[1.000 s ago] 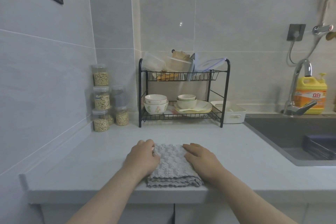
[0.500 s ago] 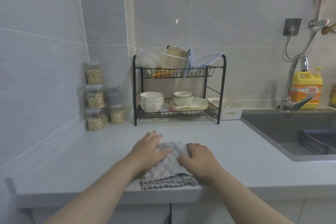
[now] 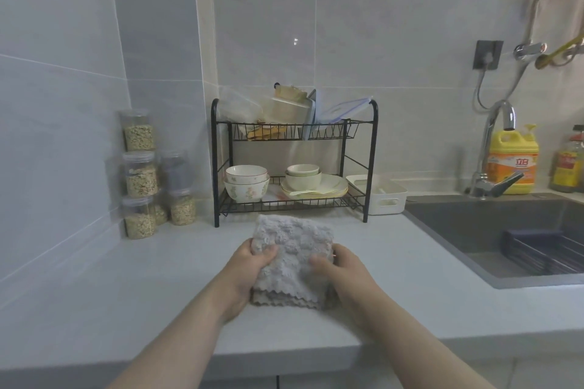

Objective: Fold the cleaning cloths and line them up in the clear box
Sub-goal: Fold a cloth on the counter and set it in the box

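Now gripping the folded grey cloth (image 3: 294, 249) with left hand (image 3: 249, 268) and right hand (image 3: 344, 271), both curled round opposite side edges, to keep the layers stacked. Held just in front of the dish rack (image 3: 294, 167), seemingly raised clear of the bench (image 3: 126, 294).

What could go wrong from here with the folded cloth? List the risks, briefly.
1. The left hand and right hand grip the folded grey cloth only at its sides. The scalloped layers at its near end hang loose and could splay, undoing the fold.
2. The clear containers sit crowded among lids on the top shelf of the black rack. Pulling one out may topple its neighbours.
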Available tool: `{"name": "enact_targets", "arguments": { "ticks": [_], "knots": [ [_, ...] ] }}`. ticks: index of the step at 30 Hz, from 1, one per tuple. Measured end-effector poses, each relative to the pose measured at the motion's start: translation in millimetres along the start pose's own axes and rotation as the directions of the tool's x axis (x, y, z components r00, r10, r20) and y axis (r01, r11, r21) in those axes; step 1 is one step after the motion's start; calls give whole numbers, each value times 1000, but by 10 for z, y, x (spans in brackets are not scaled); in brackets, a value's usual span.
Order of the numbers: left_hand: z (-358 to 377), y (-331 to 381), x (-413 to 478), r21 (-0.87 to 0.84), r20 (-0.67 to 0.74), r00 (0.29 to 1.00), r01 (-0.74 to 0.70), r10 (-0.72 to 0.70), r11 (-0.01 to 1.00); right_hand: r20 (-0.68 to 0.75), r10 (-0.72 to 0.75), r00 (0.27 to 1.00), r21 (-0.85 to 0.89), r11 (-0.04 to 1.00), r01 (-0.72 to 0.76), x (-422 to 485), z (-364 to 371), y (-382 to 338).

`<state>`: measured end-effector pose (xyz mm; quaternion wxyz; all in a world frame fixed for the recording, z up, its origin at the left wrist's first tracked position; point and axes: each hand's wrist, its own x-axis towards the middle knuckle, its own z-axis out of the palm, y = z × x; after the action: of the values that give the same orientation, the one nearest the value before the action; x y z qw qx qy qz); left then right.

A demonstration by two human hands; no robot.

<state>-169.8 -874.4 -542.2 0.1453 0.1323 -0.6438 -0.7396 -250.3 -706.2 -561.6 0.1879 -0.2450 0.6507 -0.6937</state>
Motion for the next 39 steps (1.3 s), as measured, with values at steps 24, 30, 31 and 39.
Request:
{"name": "enact_targets", "arguments": {
  "ticks": [24,30,31,39],
  "knots": [
    [-74,-64,-8,-58,53,998,-17,20,998,-38,-66,997,127,989,70,-29,-58,-98],
    [-85,-50,18,-138,7,1000,13,-12,990,-28,3,1000,218,976,3,48,-87,-82],
    [-82,-49,19,-152,4,1000,10,-10,988,-31,11,999,224,974,-3,61,-93,-74],
    [-74,-24,2,-194,-8,1000,29,-31,981,-55,84,995,287,956,-65,103,-142,-27]
  ]
}}
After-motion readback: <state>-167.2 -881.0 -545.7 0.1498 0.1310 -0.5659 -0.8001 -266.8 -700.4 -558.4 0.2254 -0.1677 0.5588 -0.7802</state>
